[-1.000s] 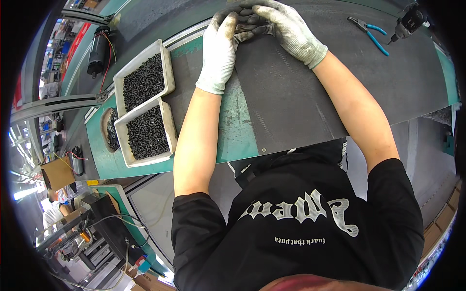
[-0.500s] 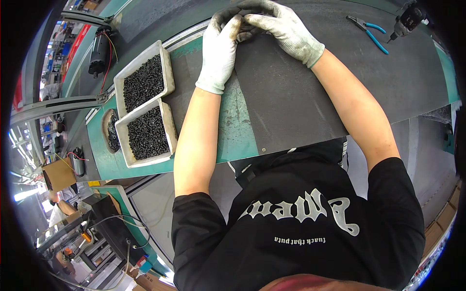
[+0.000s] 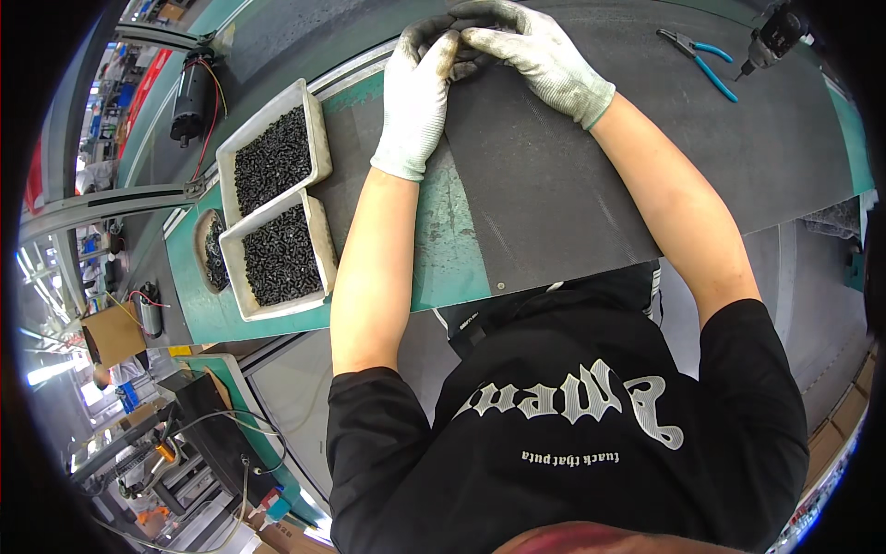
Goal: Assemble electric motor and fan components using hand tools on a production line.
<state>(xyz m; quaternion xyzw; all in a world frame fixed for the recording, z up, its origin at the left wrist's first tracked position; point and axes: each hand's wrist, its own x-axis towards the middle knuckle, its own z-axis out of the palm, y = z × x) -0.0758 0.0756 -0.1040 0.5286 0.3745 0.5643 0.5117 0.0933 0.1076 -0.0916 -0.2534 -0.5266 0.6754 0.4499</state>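
Observation:
My left hand (image 3: 415,111) and my right hand (image 3: 552,74) meet at the far edge of the bench, both in whitish knit gloves with dark, soiled fingers. Thumbs point toward each other and the fingers curl inward, closed around a spot at the top of the view. Whatever sits between the fingertips is hidden by the gloves and too dark to make out. Under the hands lies a dark mat (image 3: 554,194). Pliers with blue handles (image 3: 688,46) rest on it to the right of my right hand.
Two whitish trays, a far one (image 3: 319,138) and a near one (image 3: 323,242), hold small black screw-like parts at left. Beside them stands a round dish (image 3: 200,245) of small parts. A dark power driver (image 3: 777,39) is at far right. A black cylindrical motor (image 3: 191,103) with wires lies far left.
Both hands keep almost the same place and pose, with only a slight shift of the right hand to the left. In the left background, a person has mostly moved out of sight.

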